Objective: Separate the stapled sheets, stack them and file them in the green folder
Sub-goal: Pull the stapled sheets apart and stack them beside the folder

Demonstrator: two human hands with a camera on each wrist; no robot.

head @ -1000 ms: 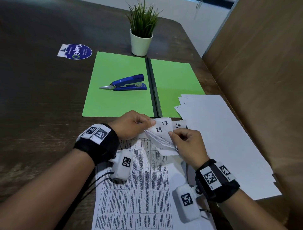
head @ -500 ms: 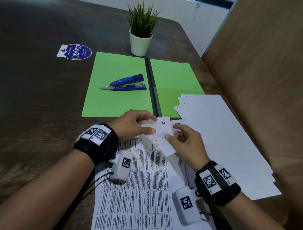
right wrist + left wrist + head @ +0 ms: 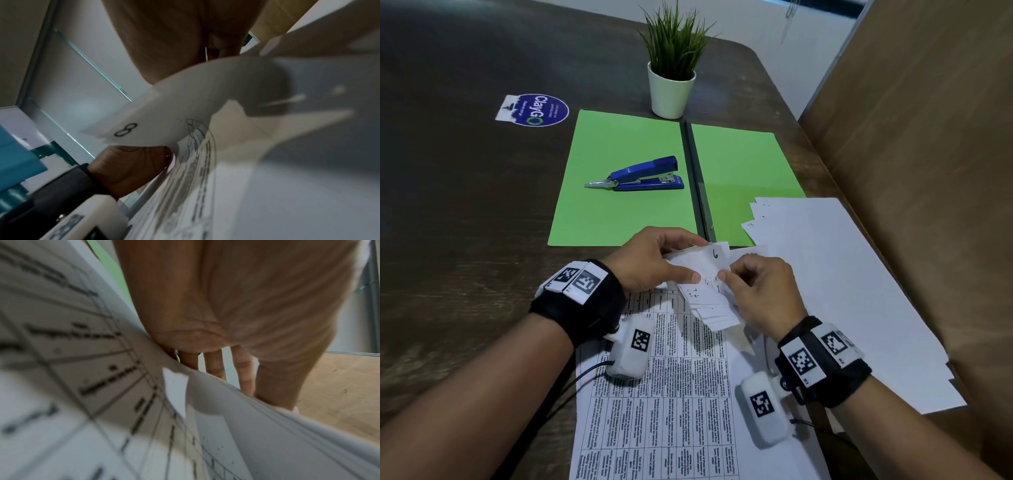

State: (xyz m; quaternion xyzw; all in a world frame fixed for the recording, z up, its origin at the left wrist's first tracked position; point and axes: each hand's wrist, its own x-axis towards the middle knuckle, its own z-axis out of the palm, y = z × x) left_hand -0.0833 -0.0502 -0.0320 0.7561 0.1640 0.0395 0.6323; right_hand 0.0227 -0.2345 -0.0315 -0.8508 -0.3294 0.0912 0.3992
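Observation:
The stapled sheets (image 3: 681,394), printed with a table, lie on the table before me. Their top right corner is folded back toward me in a fan of numbered corners (image 3: 709,301). My left hand (image 3: 654,263) pinches that corner from the left, thumb on top. My right hand (image 3: 756,291) pinches the folded corners from the right. The green folder (image 3: 619,192) lies open beyond the hands. In the right wrist view a curled corner marked 8 (image 3: 164,120) shows. The left wrist view shows my fingers (image 3: 213,365) behind the bent paper.
A blue stapler (image 3: 640,176) lies on the folder's left half. A pile of blank white sheets (image 3: 842,291) lies to the right, overlapping the folder's right half. A potted plant (image 3: 671,68) stands behind the folder. A wooden panel (image 3: 928,171) walls the right side.
The corners marked 29, 17 and 15 have been folded down. A corner marked 6 now stands on top. Both hands stayed at the corner, the right one shifting slightly left.

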